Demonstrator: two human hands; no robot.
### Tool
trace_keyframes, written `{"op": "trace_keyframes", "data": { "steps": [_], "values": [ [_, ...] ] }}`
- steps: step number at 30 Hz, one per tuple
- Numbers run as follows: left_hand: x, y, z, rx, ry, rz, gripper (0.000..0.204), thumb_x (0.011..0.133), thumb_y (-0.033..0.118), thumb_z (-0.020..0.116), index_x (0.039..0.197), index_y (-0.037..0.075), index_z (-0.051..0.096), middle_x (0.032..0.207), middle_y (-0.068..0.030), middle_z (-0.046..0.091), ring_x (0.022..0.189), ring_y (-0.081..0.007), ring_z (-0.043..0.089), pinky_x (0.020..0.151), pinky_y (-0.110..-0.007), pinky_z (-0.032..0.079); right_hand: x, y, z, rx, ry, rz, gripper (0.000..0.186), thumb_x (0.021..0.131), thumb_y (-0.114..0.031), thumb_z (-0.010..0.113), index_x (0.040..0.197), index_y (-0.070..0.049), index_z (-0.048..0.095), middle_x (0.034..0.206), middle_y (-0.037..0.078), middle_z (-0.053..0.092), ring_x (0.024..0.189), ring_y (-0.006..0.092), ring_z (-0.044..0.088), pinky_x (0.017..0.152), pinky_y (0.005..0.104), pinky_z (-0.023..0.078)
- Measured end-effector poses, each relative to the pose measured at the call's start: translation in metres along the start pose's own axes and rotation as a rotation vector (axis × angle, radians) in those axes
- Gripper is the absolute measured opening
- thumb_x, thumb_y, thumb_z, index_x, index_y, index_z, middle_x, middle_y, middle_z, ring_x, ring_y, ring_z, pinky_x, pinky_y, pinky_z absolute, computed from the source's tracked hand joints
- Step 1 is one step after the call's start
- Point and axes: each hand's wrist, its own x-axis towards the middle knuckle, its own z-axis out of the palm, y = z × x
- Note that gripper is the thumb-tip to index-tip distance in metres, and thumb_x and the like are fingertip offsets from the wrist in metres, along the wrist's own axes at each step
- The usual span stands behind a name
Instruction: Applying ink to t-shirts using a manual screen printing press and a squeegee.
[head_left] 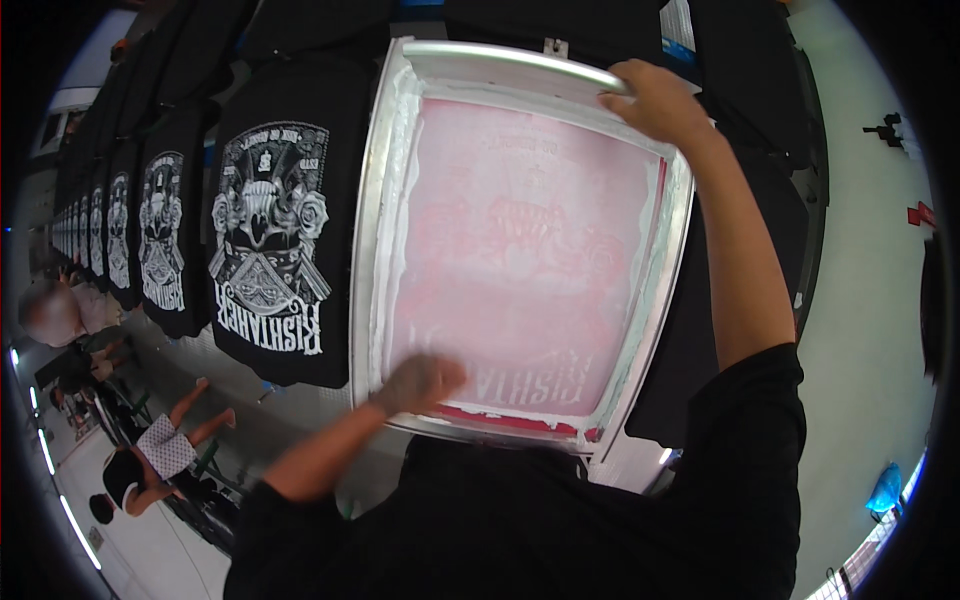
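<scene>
The right hand (655,102) gripped the frame (367,260); whether the blurred left hand (425,383) held anything was unclear. Keeping the frame steady probably mattered most.

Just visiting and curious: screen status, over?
Right fingers gripping silver metal rectangular frame near far right corner. Left fingers blurred over pink-and-white mesh screen, grip unclear. Left forearm crosses frame's near-left edge.

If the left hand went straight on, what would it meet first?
Likely the frame, right side, across the screen; whether the left hand touches the screen is unclear.
</scene>
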Motion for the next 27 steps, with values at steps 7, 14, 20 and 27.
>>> {"op": "trace_keyframes", "data": {
  "steps": [7,14,20,27],
  "values": [
    [-0.099,0.017,0.135,-0.517,-0.222,-0.518,0.059,0.104,0.056,0.051,0.109,0.0,0.067,0.096,-0.0168,0.07,0.096,-0.0277,0.068,0.088,-0.04,0.051,0.02,-0.033,-0.003,0.027,-0.217,-0.002,0.041,0.082,-0.024,0.078,0.115,0.0,0.074,0.109,0.02,0.074,0.1,0.0373,0.072,0.094,0.042,0.055],
    [-0.099,0.011,0.155,-0.492,-0.227,-0.371,0.046,0.099,0.05,0.066,0.1,0.004,0.066,0.088,-0.0063,0.065,0.084,-0.0163,0.059,0.078,-0.035,0.048,-0.063,-0.085,0.012,0.053,-0.28,-0.059,0.028,0.081,-0.021,0.075,0.105,-0.006,0.076,0.102,0.02,0.074,0.096,0.0387,0.071,0.091,0.0459,0.055],
    [-0.098,0.011,0.17,-0.355,0.078,-0.155,0.034,0.098,0.033,0.069,0.083,0.002,0.068,0.068,-0.0051,0.06,0.065,-0.0125,0.054,0.061,-0.034,0.045,-0.225,-0.191,0.019,0.075,-0.332,-0.011,0.032,0.078,-0.012,0.071,0.109,-0.01,0.076,0.089,0.019,0.074,0.085,0.0385,0.072,0.085,0.047,0.057],
    [-0.1,0.008,0.196,-0.366,0.173,-0.148,0.033,0.098,0.033,0.068,0.09,0.001,0.069,0.069,-0.0068,0.063,0.066,-0.0139,0.058,0.064,-0.034,0.048,-0.42,-0.318,0.048,0.066,-0.2,-0.019,0.029,0.069,-0.003,0.068,0.097,-0.006,0.063,0.096,0.009,0.07,0.093,0.0271,0.067,0.086,0.0402,0.048]
  ]
}}
